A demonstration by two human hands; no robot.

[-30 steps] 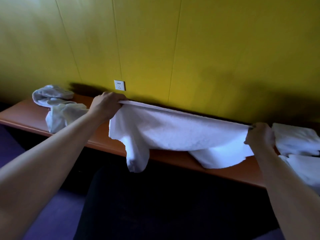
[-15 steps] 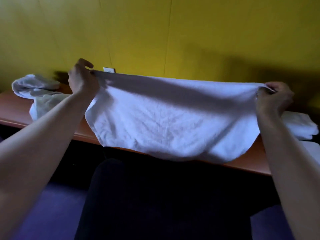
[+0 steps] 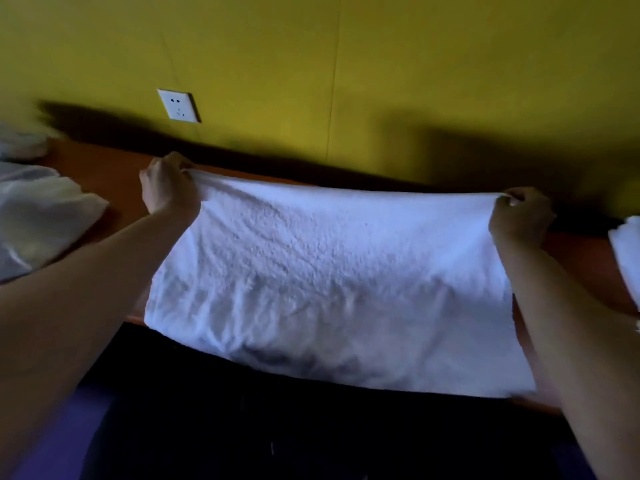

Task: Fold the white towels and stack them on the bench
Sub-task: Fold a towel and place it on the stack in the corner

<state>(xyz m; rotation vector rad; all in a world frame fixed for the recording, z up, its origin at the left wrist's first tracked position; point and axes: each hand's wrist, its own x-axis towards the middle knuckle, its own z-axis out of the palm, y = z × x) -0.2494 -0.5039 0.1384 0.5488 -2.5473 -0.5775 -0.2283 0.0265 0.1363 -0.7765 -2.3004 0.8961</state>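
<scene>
A white towel (image 3: 329, 278) is spread wide across the brown bench (image 3: 104, 174), its near edge hanging over the bench front. My left hand (image 3: 169, 185) pinches the far left corner of the towel. My right hand (image 3: 523, 216) pinches the far right corner. The far edge is stretched taut between both hands, close to the wall. Crumpled white towels (image 3: 41, 216) lie on the bench to the left. A folded white towel (image 3: 627, 251) shows at the right edge of the view.
A yellow panelled wall (image 3: 346, 81) runs directly behind the bench, with a white power socket (image 3: 178, 105) above the left part. Dark floor and my dark-clothed legs (image 3: 242, 427) lie below the bench front.
Both hands have lowered the stretched towel from chest height down onto the bench, so it now lies spread over the bench top. The view has tilted downward and moved closer.
</scene>
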